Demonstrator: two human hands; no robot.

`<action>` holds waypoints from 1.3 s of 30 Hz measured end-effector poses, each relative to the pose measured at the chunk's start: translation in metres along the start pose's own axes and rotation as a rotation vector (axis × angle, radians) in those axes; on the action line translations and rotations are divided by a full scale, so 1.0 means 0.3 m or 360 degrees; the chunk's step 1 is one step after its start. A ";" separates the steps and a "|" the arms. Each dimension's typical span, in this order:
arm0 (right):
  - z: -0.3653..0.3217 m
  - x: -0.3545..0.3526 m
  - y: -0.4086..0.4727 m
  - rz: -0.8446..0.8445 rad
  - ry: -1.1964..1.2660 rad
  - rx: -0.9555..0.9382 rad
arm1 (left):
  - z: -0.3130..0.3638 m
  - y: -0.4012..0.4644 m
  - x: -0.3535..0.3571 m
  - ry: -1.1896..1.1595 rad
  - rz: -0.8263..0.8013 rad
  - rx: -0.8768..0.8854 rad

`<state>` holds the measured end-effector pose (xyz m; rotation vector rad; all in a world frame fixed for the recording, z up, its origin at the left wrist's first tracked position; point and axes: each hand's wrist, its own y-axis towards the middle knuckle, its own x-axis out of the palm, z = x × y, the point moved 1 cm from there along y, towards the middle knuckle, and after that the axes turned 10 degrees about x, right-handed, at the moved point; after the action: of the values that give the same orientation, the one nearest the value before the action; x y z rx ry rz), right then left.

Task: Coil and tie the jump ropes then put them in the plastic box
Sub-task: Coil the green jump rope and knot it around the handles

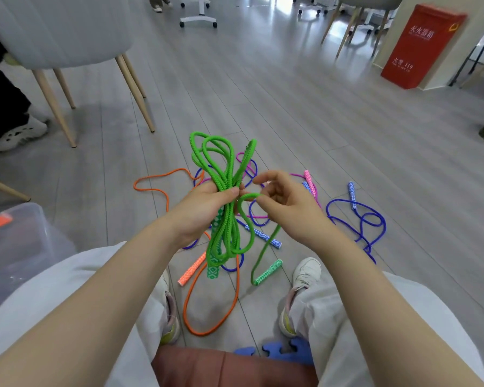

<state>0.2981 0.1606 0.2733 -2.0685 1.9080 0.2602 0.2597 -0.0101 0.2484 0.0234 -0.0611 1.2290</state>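
Observation:
A green jump rope point(221, 169) is folded into several loops that stand up above my left hand point(207, 208), which grips the bundle at its middle. One green handle point(213, 270) hangs below the bundle. My right hand point(285, 202) pinches a loose green strand just right of the bundle; that strand runs down to the other green handle point(268, 272) near the floor. Orange point(210, 311), blue point(358, 219) and pink point(310, 182) jump ropes lie tangled on the floor beyond my knees. The clear plastic box point(20, 247) stands at my left.
A grey chair point(67, 32) with wooden legs stands at the left, with a seated person's shoe point(17, 134) beside it. A red cabinet point(422, 46) stands at the far right. Blue foam pieces point(285, 353) lie between my feet point(305, 275).

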 end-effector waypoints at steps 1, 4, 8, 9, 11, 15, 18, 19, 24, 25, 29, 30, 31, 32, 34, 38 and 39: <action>0.002 0.006 0.003 0.0030 0.0070 -0.0021 | 0.001 -0.001 -0.001 0.0016 -0.0019 -0.0003; 0.004 0.016 0.005 0.0004 0.0003 -0.0039 | -0.004 -0.008 -0.004 0.0038 -0.0066 -0.0044; 0.024 0.016 0.013 0.0088 -0.0258 0.0074 | -0.014 -0.014 -0.003 0.0184 -0.0170 -0.0047; 0.028 0.017 0.014 0.0125 -0.0321 0.0098 | -0.010 -0.018 0.004 0.0232 -0.0231 -0.0045; 0.034 0.015 0.017 0.0178 -0.0400 0.0141 | -0.001 -0.028 0.022 0.0327 -0.0327 -0.0027; 0.043 0.000 0.022 0.0003 -0.0282 0.0240 | 0.007 -0.032 0.038 0.0277 -0.0313 0.0033; 0.042 -0.043 0.019 -0.0143 -0.0180 0.0317 | 0.018 -0.021 0.012 0.0075 -0.0217 0.0104; 0.042 -0.061 0.016 -0.0176 -0.0179 0.0331 | 0.023 -0.016 0.002 -0.0038 -0.0180 0.0134; 0.059 -0.131 0.005 -0.0227 -0.0289 0.0426 | 0.075 0.003 -0.051 -0.0422 0.0033 0.0316; 0.065 -0.141 0.005 -0.0213 -0.0315 0.0450 | 0.083 0.006 -0.062 -0.0423 0.0084 0.0354; 0.092 -0.186 0.011 -0.0156 -0.0517 0.0553 | 0.113 0.019 -0.111 -0.0444 0.0373 0.0496; 0.098 -0.193 0.012 -0.0135 -0.0539 0.0557 | 0.119 0.023 -0.125 -0.0402 0.0461 0.0516; 0.100 -0.197 0.012 -0.0115 -0.0536 0.0553 | 0.121 0.027 -0.136 -0.0321 0.0537 0.0521; 0.099 -0.198 0.011 -0.0100 -0.0519 0.0535 | 0.115 0.035 -0.151 -0.0200 0.0604 0.0505; 0.082 -0.193 0.004 -0.0093 -0.0506 0.0475 | 0.090 0.047 -0.176 0.0084 0.0695 0.0441; 0.052 -0.168 -0.015 -0.0151 -0.0483 0.0364 | 0.054 0.053 -0.205 0.0860 0.0709 0.0314; 0.049 -0.154 -0.019 -0.0169 -0.0452 0.0331 | 0.051 0.055 -0.203 0.1017 0.0696 0.0331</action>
<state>0.3006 0.2093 0.2761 -1.8761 1.5830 0.2989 0.2233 -0.0627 0.2599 -0.2112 0.6476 1.6234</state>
